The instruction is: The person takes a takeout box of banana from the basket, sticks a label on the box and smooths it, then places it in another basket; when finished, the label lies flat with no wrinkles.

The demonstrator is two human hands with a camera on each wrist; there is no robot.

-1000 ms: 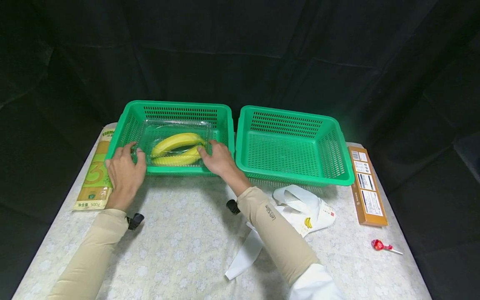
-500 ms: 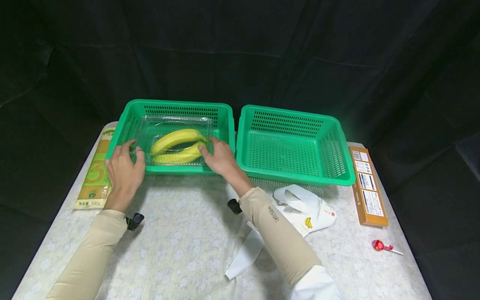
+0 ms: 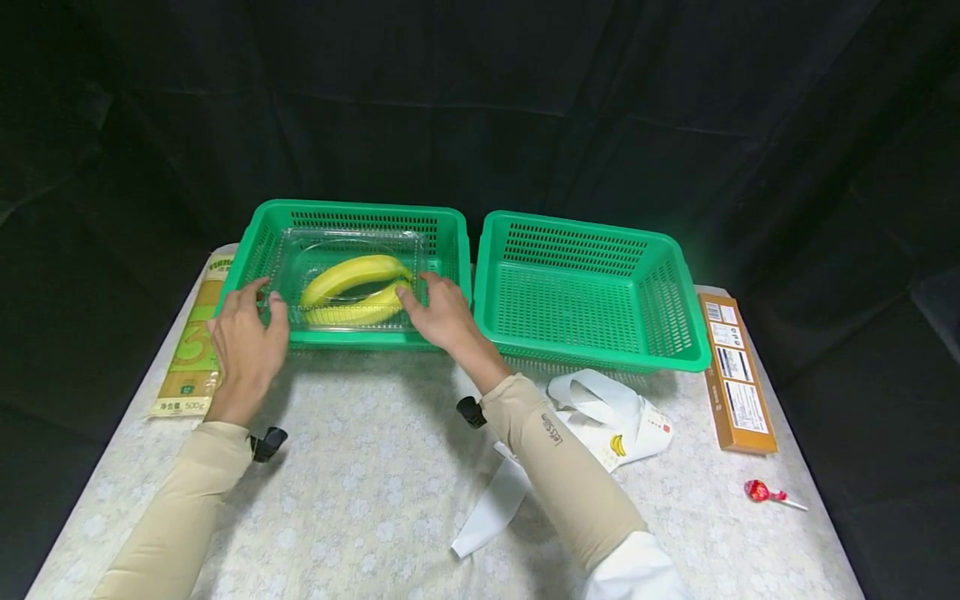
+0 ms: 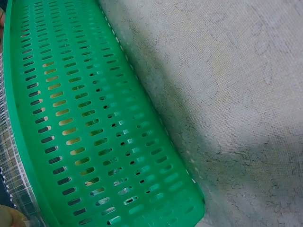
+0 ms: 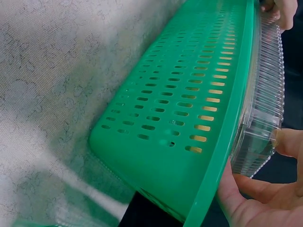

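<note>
Two yellow bananas (image 3: 354, 275) show through a clear plastic clamshell box (image 3: 303, 258) in the left green basket (image 3: 450, 223). My left hand (image 3: 247, 346) holds the box's left end, thumb toward the front corner. At the opposite end my right hand (image 3: 442, 315) grips the box, its thumb on the front right part. In the right wrist view, the right thumb and fingers pinch the ridged corner of the clear box (image 5: 265, 94), which stands above the basket's rim. The left wrist view shows only a fingertip and a strip of the box's edge.
A second green basket (image 3: 562, 308) stands close on the right. A green-yellow 500 g packet (image 3: 187, 358) lies at the left edge. On the right are a white banana-print bag (image 3: 630, 433), an orange carton (image 3: 735, 375) and a red lollipop (image 3: 759, 491).
The clear box and the bananas have shifted slightly up in the head view, away from the person. Both hands keep their places at its ends, with only small movement.
</note>
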